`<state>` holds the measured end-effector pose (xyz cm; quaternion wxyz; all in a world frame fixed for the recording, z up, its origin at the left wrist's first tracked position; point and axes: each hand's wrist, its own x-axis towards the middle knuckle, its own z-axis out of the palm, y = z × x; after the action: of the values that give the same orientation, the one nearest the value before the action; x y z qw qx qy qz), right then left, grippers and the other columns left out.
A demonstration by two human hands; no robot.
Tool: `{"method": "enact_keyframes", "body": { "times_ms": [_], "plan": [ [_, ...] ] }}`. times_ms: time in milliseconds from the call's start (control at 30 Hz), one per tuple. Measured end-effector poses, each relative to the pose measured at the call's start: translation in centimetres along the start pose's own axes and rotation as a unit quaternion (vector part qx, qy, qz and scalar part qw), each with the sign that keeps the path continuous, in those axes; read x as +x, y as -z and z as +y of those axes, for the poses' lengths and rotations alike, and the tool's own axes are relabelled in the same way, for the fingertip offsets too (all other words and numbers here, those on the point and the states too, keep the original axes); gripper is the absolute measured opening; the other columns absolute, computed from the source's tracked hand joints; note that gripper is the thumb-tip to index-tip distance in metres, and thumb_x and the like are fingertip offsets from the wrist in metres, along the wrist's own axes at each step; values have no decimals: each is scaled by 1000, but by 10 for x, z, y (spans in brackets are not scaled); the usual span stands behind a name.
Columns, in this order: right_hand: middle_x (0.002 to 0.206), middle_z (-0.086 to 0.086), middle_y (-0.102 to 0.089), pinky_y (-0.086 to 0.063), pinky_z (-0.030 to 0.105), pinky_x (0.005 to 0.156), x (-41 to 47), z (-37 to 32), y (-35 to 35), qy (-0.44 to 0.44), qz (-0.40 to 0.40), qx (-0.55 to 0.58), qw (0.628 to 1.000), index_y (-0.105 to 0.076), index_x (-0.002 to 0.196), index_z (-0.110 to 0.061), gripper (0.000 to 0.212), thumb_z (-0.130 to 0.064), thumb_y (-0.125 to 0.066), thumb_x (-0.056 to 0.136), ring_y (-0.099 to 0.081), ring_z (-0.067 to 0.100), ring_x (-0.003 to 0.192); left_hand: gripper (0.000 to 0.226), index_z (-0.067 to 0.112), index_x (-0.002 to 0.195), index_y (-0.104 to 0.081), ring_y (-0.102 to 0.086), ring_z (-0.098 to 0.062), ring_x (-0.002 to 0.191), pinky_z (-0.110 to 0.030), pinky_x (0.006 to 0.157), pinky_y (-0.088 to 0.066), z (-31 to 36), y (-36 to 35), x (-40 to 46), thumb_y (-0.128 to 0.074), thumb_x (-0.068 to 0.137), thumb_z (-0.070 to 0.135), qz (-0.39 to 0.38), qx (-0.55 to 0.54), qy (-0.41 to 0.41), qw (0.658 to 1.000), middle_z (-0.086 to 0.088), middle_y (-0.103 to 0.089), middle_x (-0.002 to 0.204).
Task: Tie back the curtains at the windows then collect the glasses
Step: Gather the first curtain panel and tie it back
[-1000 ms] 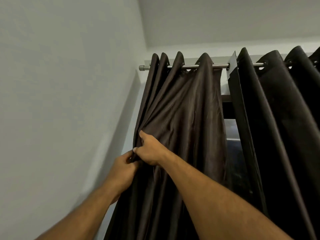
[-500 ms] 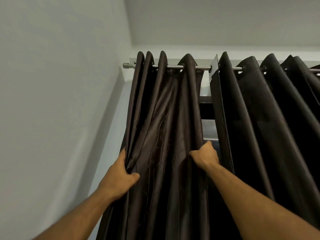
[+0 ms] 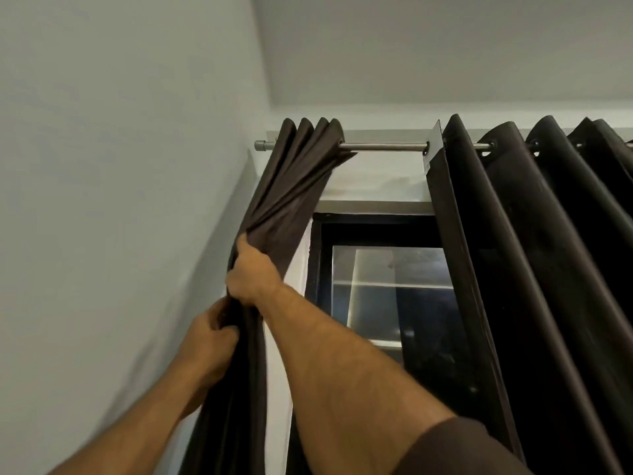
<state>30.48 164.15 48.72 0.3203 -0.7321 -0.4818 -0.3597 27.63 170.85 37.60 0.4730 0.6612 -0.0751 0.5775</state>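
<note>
A dark brown left curtain [image 3: 291, 186] hangs bunched at the left end of the metal rod [image 3: 383, 146], close to the side wall. My right hand [image 3: 251, 274] grips the gathered folds from the right, arm reaching up across the view. Just below it my left hand [image 3: 210, 341] holds the same bundle, fingers curled round the fabric. A second, darker curtain [image 3: 534, 269] hangs spread out on the right side of the rod. No glasses are in view.
The black-framed window [image 3: 387, 289] shows between the two curtains, with a pale wall strip above it. A plain wall [image 3: 120, 200] runs close on the left and meets the ceiling above the rod.
My right hand swept the left curtain's right edge leftward to join my left hand, bunching the fabric at the rod's end. The window is now uncovered.
</note>
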Motion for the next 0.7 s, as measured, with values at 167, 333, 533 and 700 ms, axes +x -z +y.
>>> {"method": "enact_keyframes", "body": {
  "times_ms": [167, 333, 533, 700],
  "plan": [
    [149, 20, -51, -37, 31, 113, -10, 17, 0, 30, 10, 89, 996, -19, 162, -17, 71, -1, -48, 100, -49, 37, 136, 45, 29, 117, -68, -77, -26, 76, -35, 66, -61, 0, 15, -8, -52, 92, -6, -4, -34, 14, 999, -4, -79, 87],
    [162, 6, -39, -31, 38, 122, -43, 60, -16, 17, 42, 174, 984, -18, 163, -25, 66, -43, -46, 106, -39, 26, 148, 38, 37, 117, -62, -77, -23, 78, -37, 74, -63, -12, -9, -36, -55, 98, 4, -80, -19, 21, 996, 0, -80, 94],
    [150, -1, -53, -48, 28, 101, -106, 103, -31, -30, 1, 141, 990, -10, 162, -29, 88, -41, -67, 96, -60, 16, 125, 36, 32, 114, -66, -76, -19, 79, -43, 79, -63, -55, -25, -92, -59, 93, 3, -127, 41, 29, 991, 4, -78, 91],
    [135, -9, -56, -47, 0, 72, -169, 122, -59, -56, 35, 173, 983, 8, 163, -31, 89, -25, -58, 104, -61, -8, 86, 24, 24, 113, -71, -75, -14, 89, -42, 87, -61, -90, -28, -135, -62, 95, 11, -120, 15, 66, 990, 5, -78, 95]
  ]
}}
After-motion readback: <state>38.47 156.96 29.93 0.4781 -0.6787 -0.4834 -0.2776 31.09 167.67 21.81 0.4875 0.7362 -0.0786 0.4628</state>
